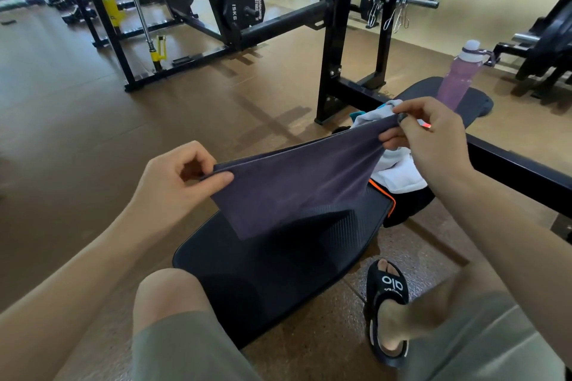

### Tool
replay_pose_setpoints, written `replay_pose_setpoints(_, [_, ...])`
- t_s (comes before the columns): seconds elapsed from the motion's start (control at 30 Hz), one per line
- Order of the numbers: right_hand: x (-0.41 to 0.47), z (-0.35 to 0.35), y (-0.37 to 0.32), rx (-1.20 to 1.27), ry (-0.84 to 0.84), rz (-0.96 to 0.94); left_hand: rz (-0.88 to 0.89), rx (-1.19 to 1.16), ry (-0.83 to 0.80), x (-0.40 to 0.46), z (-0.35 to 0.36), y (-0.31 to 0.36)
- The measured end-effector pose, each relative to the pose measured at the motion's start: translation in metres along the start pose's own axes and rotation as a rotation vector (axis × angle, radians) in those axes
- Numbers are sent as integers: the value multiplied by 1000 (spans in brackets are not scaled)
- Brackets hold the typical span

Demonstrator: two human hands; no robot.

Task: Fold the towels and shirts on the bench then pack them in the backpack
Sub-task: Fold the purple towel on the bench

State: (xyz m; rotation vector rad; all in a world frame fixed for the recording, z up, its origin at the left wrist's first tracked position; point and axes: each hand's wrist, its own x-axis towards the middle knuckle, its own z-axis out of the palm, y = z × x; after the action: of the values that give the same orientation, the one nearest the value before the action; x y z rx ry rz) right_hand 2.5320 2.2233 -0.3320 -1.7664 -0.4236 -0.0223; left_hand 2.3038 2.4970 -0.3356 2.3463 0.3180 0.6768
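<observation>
Item: purple towel (pixel 297 185), apparently already doubled, held stretched in the air above the near end of the bench (pixel 266 269).

Grip, left hand (pixel 173 182): the near-left corner is pinched between thumb and forefinger, the other fingers curled.

Grip, right hand (pixel 433 139): the far-right corner is pinched at the fingertips, the hand raised higher and farther out than the left.

Axis: the held top edge, the long axis, runs from lower left up to upper right, roughly along the length of the bench. The cloth hangs below this edge, its free lower corner just over the pad.

Relation governing the next fold, as judged: the two corners lie well apart, so one must be carried along the edge to the other. The left is nearer the body.

Adjacent: white and pale clothes (pixel 393 167) are heaped beyond the towel, over a black backpack (pixel 405 204) with orange trim. A pink bottle (pixel 458 77) stands at the far end.
</observation>
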Motion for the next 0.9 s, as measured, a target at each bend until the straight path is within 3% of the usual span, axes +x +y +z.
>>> replay_pose_setpoints(0.23, [1, -8, -1, 59, -65, 44, -57, -115, 59, 6, -9, 4])
replay_pose_setpoints(0.57, [2, -16, 6, 21, -127, -68, -138, -100, 125, 10, -11, 3])
replay_pose_setpoints(0.9, [7, -21, 6, -75, -128, -89, -146, -62, 34, 16, -22, 7])
